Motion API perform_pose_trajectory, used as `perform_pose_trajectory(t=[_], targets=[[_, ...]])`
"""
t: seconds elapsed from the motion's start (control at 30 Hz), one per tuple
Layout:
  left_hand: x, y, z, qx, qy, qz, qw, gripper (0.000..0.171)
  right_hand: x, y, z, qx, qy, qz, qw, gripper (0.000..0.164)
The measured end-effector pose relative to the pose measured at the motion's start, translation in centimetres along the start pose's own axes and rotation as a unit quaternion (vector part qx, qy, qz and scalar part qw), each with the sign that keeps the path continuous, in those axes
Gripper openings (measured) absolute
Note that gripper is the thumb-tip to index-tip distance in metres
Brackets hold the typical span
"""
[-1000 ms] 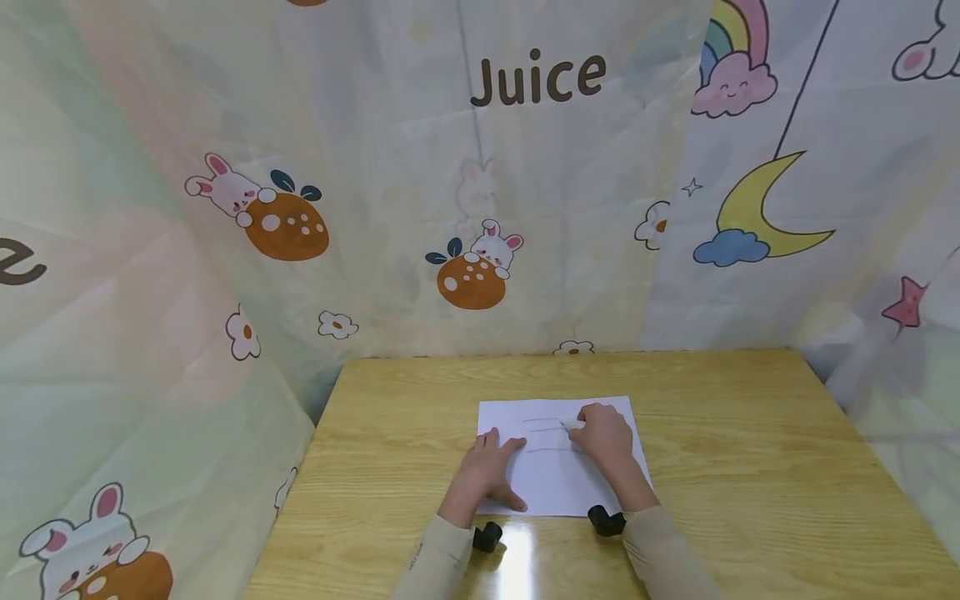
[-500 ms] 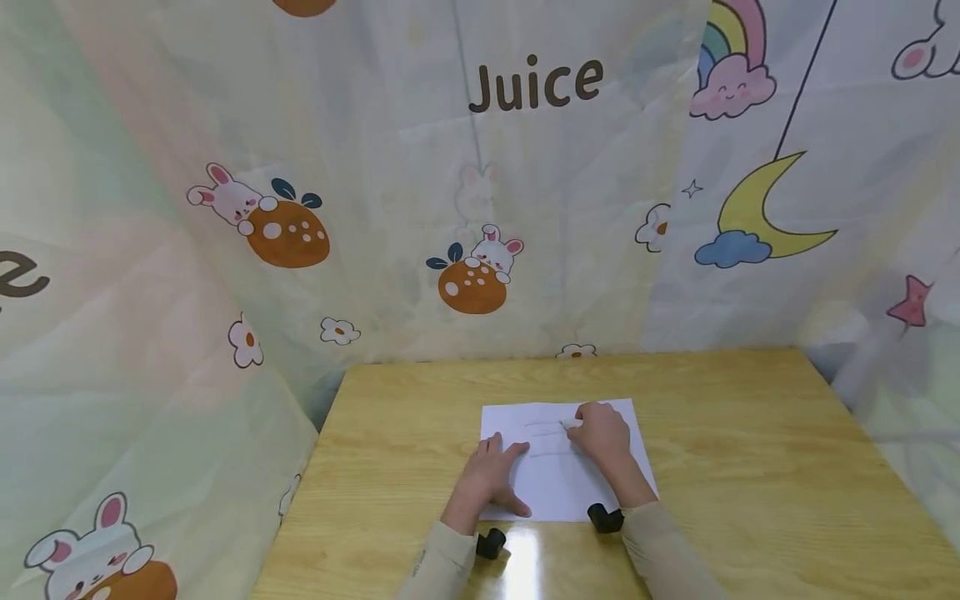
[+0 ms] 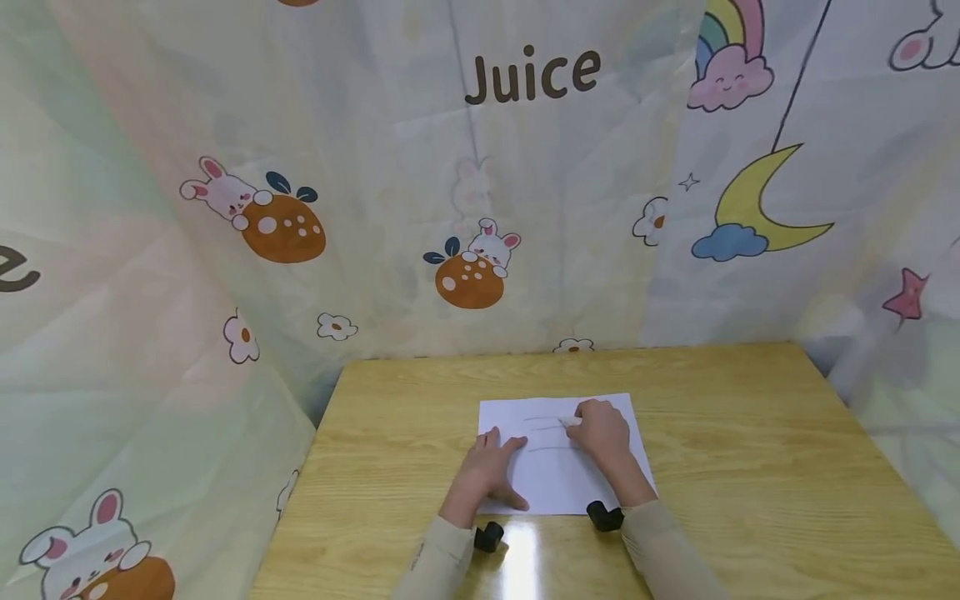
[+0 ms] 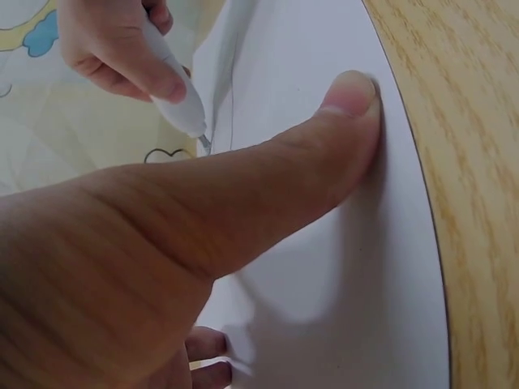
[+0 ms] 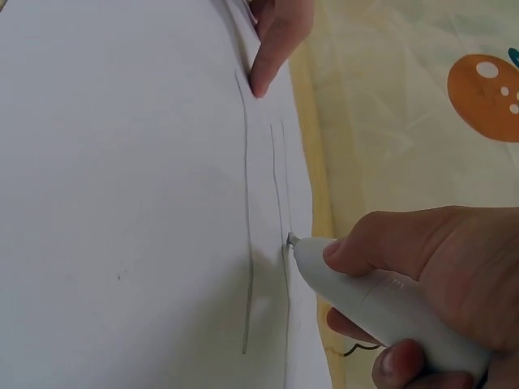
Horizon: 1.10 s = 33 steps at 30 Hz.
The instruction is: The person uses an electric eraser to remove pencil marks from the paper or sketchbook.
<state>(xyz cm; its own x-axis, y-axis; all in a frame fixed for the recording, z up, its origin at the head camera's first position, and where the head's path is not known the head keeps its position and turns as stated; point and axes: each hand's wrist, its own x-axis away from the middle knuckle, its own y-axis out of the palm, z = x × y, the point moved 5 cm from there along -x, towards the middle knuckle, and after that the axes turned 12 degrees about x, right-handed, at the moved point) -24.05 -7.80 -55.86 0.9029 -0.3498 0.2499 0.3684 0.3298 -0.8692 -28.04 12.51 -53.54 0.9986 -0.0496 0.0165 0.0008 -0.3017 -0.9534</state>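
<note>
A white sheet of paper (image 3: 555, 483) lies on the wooden table. Several thin grey lines run across its far part; whether they are drawn or cut I cannot tell. My right hand (image 3: 603, 433) grips a white pen-shaped tool (image 5: 381, 308) with a thick, smooth body. Its short metal tip touches the paper at one of the lines. My left hand (image 3: 487, 471) rests spread on the sheet's left side. In the left wrist view its thumb (image 4: 300, 162) lies straight on the paper near the edge, and part of the other fingers is hidden.
The wooden table (image 3: 750, 467) extends around the sheet on all sides. A printed cloth (image 3: 375, 208) hangs behind and beside it. Black wrist-camera mounts (image 3: 604, 517) sit under both wrists, near the sheet's front edge.
The head view shifts slightly down and back up. Both hands and the white pen-shaped tool stay almost in the same place on the sheet.
</note>
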Motion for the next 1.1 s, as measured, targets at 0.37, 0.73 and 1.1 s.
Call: perform_pose_trajectory(t=[0.37, 0.73, 1.1], targets=[[0.81, 0.39, -0.60, -0.001, 0.004, 0.006, 1.0000, 0.107, 0.41, 0.79, -0.79, -0.003, -0.002, -0.001, 1.000, 0.011], [0.28, 0.09, -0.20, 0.000, 0.000, 0.002, 1.0000, 0.106, -0.16, 0.57, -0.40, 0.000, 0.008, -0.005, 1.000, 0.016], [0.18, -0.31, 0.06, -0.002, -0.001, -0.004, 1.0000, 0.107, -0.38, 0.16, -0.09, -0.009, 0.002, -0.003, 1.000, 0.012]])
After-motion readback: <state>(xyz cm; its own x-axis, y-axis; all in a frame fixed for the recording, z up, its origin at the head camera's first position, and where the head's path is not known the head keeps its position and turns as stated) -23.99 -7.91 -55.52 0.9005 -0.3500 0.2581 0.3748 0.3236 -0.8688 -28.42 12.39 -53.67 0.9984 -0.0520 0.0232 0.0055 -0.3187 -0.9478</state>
